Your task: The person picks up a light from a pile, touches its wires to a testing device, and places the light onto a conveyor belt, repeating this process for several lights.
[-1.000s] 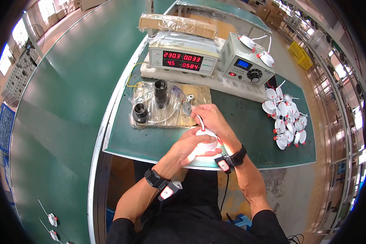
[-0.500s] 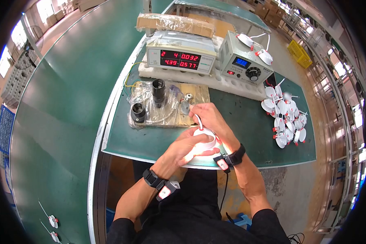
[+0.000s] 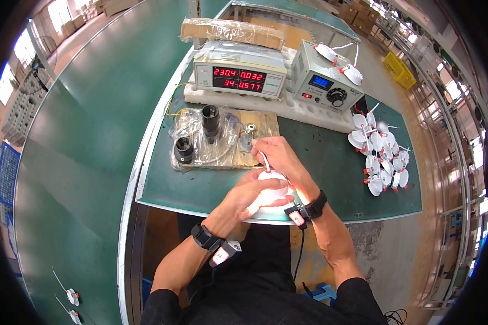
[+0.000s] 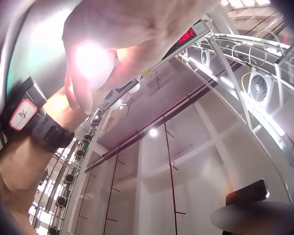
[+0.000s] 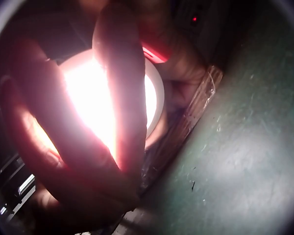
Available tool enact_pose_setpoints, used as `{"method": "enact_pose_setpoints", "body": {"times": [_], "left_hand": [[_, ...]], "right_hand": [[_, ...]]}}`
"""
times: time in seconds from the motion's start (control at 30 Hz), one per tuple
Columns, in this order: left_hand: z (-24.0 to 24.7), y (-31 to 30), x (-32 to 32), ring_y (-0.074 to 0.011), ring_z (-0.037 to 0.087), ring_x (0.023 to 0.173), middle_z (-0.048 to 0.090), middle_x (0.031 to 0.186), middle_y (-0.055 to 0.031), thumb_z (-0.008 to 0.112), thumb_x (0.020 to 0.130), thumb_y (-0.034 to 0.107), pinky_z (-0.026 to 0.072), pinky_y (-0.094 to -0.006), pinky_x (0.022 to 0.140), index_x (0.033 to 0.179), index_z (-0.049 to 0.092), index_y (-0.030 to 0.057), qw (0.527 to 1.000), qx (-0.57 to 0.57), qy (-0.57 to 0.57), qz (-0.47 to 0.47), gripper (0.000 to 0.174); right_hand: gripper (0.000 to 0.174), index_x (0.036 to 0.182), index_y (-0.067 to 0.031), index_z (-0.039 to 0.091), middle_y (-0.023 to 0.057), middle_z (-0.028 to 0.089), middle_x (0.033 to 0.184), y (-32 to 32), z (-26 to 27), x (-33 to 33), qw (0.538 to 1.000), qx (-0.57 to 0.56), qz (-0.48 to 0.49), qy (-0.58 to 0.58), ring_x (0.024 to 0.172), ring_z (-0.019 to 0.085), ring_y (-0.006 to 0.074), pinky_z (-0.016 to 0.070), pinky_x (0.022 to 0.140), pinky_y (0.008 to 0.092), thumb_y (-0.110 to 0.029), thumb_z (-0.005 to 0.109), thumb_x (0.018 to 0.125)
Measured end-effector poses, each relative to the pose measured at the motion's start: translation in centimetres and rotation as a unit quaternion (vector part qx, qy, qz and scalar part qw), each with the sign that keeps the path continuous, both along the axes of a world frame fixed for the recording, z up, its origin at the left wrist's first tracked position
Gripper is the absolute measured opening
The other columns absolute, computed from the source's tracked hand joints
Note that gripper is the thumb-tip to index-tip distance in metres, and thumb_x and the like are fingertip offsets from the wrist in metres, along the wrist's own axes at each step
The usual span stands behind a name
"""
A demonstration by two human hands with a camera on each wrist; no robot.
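Observation:
A round white lamp (image 3: 273, 183) glows brightly downward, its cable (image 3: 264, 160) rising from its back. My left hand (image 3: 249, 195) grips the lamp, thumb on its back and fingers across the lit face; the right wrist view shows the lit face (image 5: 88, 98) behind those fingers. My right hand (image 3: 279, 157) pinches the cable's end at the metal contact piece (image 3: 248, 142) on the wrapped board (image 3: 265, 123). The exact contact at the fingertips is too small to tell.
A meter with red digits (image 3: 239, 80) and a grey box with a dial (image 3: 328, 78) stand behind the board. Two black sockets, one upright (image 3: 210, 122) and one lower (image 3: 184, 150), are at its left. Several white lamps (image 3: 385, 157) lie at the right.
The meter's readings have changed. Both hands keep nearly the same place, with the lamp lit throughout; the head view has shifted slightly.

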State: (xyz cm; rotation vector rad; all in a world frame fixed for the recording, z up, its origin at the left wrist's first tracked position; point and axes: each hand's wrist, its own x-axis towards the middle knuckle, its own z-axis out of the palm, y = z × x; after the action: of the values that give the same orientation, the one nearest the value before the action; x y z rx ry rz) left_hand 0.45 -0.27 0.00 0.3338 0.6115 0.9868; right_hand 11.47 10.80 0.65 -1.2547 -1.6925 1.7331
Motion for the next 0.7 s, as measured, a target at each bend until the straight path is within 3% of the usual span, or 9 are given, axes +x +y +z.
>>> {"method": "enact_pose_setpoints", "body": {"times": [0.4, 0.7], "left_hand": [[-0.2, 0.0, -0.2, -0.036, 0.069, 0.104, 0.065, 0.117, -0.0171, 0.069, 0.091, 0.003, 0.0609, -0.0399, 0.091, 0.12, 0.057, -0.0039, 1.0, -0.004, -0.008, -0.01, 0.032], [0.5, -0.2, -0.3, -0.0353, 0.069, 0.104, 0.066, 0.116, -0.0191, 0.063, 0.099, 0.022, 0.0611, -0.0415, 0.088, 0.121, 0.058, -0.0024, 1.0, -0.007, -0.029, -0.006, 0.033]], "right_hand": [[0.031, 0.081, 0.0013, 0.066, 0.0015, 0.058, 0.066, 0.2, -0.8, 0.1, 1.0, 0.016, 0.008, 0.009, 0.055, 0.05, 0.0085, 0.0404, 0.051, 0.0268, -0.024, 0.057, 0.097], [0.032, 0.081, 0.002, 0.067, 0.0006, 0.058, 0.066, 0.1, -0.3, 0.1, 1.0, 0.023, 0.0, 0.01, 0.057, 0.051, 0.0076, 0.0394, 0.051, 0.0261, -0.025, 0.058, 0.097]]}}
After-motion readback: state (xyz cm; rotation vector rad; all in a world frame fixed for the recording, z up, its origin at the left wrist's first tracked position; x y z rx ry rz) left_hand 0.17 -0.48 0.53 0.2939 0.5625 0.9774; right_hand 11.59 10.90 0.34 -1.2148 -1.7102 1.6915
